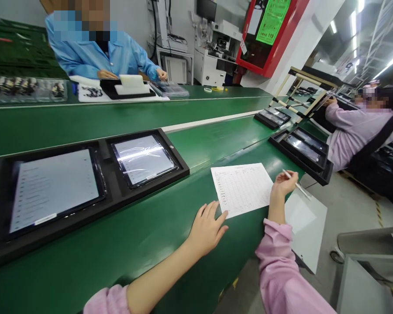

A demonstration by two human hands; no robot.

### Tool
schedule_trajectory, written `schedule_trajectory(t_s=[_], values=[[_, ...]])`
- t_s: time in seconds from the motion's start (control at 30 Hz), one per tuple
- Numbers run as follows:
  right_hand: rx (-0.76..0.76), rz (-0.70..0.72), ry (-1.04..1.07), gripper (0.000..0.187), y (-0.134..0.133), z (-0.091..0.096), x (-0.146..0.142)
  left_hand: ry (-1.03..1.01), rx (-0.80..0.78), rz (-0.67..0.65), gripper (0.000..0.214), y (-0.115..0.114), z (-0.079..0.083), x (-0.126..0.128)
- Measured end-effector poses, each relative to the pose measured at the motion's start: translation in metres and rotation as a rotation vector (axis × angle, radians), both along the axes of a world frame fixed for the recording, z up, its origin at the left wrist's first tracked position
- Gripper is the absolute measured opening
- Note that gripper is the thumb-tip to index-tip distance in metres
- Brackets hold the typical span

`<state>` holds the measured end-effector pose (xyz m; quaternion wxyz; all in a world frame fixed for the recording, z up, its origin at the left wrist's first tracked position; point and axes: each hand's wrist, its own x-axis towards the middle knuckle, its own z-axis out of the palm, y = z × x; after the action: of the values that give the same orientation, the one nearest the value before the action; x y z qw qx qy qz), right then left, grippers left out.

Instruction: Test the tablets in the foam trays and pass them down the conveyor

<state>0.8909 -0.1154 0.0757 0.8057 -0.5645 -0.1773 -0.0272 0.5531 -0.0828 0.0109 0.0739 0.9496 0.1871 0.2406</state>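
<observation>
A printed form (244, 188) with a table grid lies on the green bench (170, 226). My left hand (207, 229) rests with spread fingers at the form's lower left corner, its fingertips at the paper's edge. Just right of the form, my right hand (283, 185) is closed round a white pen (296, 184), which slants across the fingers. To the left, a black foam tray (103, 163) holds two tablets with lit screens: a larger tablet (57, 187) and a smaller tablet (144, 159).
Black trays (327, 172) with more tablets sit at the bench's right end, near a tube-frame rack (303, 83). Below on the right is a white board (309, 231). Across the bench a person in a blue coat (118, 56) works; another in pink (353, 122) sits at right.
</observation>
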Motion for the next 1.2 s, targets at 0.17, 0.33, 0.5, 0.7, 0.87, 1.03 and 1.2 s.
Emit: schedule_trajectory(t_s=[0.17, 0.33, 0.5, 0.7, 0.87, 1.03, 1.2], values=[[-0.106, 0.027, -0.049, 0.053, -0.023, -0.007, -0.019, -0.018, 0.018, -0.002, 0.039, -0.007, 0.005, -0.007], [-0.326, 0.303, -0.053, 0.044, -0.032, -0.030, -0.067, -0.018, 0.033, 0.002, 0.039, -0.012, 0.008, -0.013], [-0.312, 0.257, -0.095, 0.055, -0.040, -0.029, -0.077, -0.017, 0.080, 0.007, 0.038, -0.014, 0.011, -0.018], [-0.380, 0.236, -0.133, 0.046, -0.038, -0.026, -0.084, -0.021, 0.070, 0.006, 0.037, -0.013, 0.012, -0.029], [-0.579, 0.387, -0.184, 0.040, -0.033, -0.028, -0.093, -0.052, 0.111, 0.008, 0.036, -0.013, 0.012, -0.034], [-0.670, 0.399, -0.219, 0.036, -0.033, -0.029, -0.094, -0.053, 0.146, 0.021, 0.035, -0.012, 0.016, -0.034], [-0.724, 0.366, -0.238, 0.033, -0.035, -0.030, -0.091, -0.031, 0.134, 0.023, 0.036, -0.018, 0.012, -0.032]])
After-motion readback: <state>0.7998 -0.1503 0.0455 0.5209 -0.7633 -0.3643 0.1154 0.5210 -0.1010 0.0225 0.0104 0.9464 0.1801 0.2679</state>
